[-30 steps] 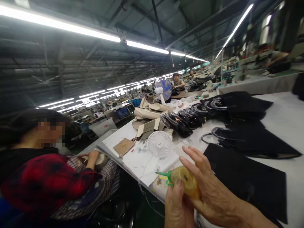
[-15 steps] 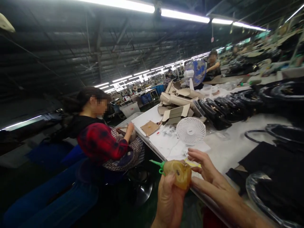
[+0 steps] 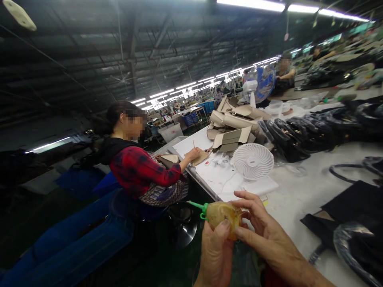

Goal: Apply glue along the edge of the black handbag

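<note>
A small yellowish squeeze bottle (image 3: pixel 222 214) with a green nozzle pointing left is held in front of me, just off the near edge of the white worktable (image 3: pixel 299 191). My left hand (image 3: pixel 214 253) grips it from below with the thumb on its side. My right hand (image 3: pixel 263 235) wraps its fingers over the bottle's top and right side.
A co-worker in a red plaid top (image 3: pixel 140 171) sits at the left and reaches to a tan piece on the table. A small white fan (image 3: pixel 252 161), beige folded pieces (image 3: pixel 233 127), rows of black bags (image 3: pixel 302 137) and black fabric (image 3: pixel 356 199) lie on the table.
My view has swung left and back from the table. Both hands keep hold of the bottle; my right fingers have closed further over it. The co-worker's hand has reached onto the table.
</note>
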`<action>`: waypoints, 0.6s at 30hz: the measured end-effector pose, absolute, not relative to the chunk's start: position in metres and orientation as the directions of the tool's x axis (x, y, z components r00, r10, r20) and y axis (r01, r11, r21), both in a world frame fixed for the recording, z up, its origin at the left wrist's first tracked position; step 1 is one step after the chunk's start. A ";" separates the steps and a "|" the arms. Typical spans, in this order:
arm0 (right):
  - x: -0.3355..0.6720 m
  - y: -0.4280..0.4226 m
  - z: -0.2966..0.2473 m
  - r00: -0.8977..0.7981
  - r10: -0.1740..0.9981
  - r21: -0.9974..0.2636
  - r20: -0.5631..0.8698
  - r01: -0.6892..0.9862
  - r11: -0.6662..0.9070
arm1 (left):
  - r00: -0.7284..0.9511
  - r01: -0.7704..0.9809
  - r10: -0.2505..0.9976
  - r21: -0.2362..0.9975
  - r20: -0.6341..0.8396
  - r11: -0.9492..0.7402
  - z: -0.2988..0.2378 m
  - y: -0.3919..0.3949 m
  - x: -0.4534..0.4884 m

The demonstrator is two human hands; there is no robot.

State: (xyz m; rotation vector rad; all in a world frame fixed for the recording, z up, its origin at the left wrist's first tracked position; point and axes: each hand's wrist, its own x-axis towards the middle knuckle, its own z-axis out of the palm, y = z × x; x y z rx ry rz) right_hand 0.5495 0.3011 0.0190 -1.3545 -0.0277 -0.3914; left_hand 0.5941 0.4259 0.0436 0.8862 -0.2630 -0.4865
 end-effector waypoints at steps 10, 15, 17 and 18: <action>0.564 0.305 0.011 0.922 -0.265 -0.944 0.281 0.315 0.097 | 0.934 0.284 -0.346 0.771 -0.088 0.570 0.028 0.428 0.598; 0.574 0.303 0.000 0.936 -0.269 -0.931 0.225 0.289 0.224 | 0.939 0.311 -0.316 0.730 -0.137 0.608 0.012 0.426 0.608; 0.578 0.303 0.000 0.937 -0.298 -0.920 0.183 0.270 0.283 | 0.941 0.315 -0.307 0.703 -0.144 0.637 0.007 0.425 0.612; 0.580 0.303 0.002 0.935 -0.315 -0.914 0.164 0.264 0.307 | 0.941 0.318 -0.304 0.691 -0.148 0.648 0.005 0.424 0.614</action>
